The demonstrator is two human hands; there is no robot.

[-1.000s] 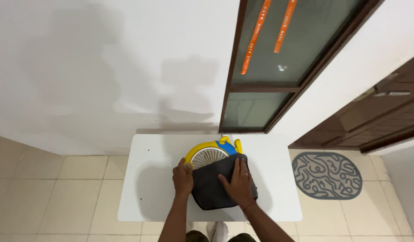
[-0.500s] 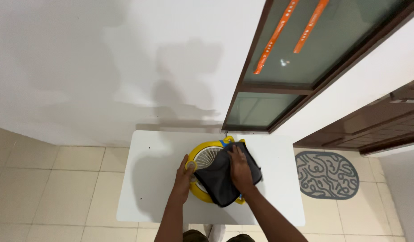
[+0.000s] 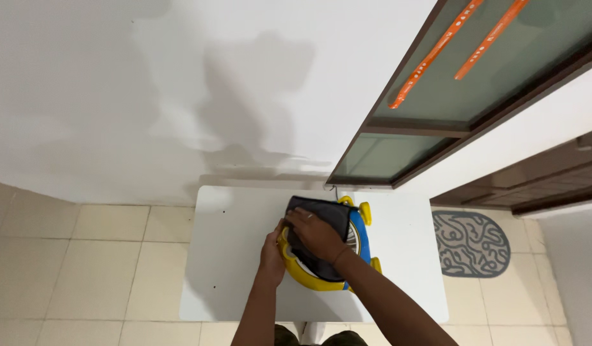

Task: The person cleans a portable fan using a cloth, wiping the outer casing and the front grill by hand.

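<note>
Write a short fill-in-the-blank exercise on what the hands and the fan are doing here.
1. The right hand presses a dark ____ onto the fan.
2. The left hand grips the fan's ____ rim.
3. The fan lies on a white ____.
4. A patterned grey ____ lies on the floor at right.

Missing words: cloth; yellow; table; mat

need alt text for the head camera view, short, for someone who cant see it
Seen from above, a person's right hand presses a dark grey cloth onto a round yellow and blue fan lying on a white table, while the left hand holds the fan's rim. A patterned oval mat lies on the tiled floor beside it.
</note>
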